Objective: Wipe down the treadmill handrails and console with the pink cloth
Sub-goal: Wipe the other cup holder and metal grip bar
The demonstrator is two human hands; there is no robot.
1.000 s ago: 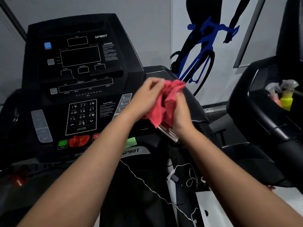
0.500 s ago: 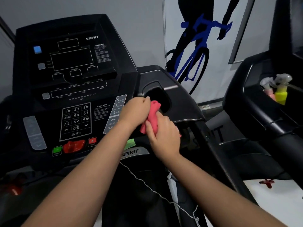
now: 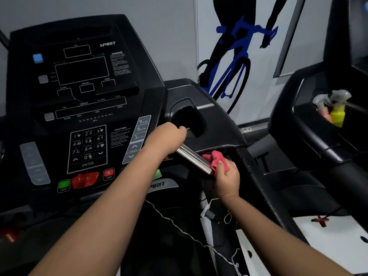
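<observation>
The pink cloth (image 3: 214, 158) is bunched into a wad, held by the right hand (image 3: 227, 177) against the lower end of the chrome handrail (image 3: 193, 158). That shiny bar, gripped at its top by the left hand (image 3: 169, 136), slants down to the right beside the console (image 3: 79, 92), a black panel with dark displays, a number keypad and red and green buttons

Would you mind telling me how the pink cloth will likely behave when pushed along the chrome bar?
The pink cloth looks floppy and light: it bunches in folds in the right hand. It will probably slide easily on the polished chrome bar, though crumpling.
</observation>
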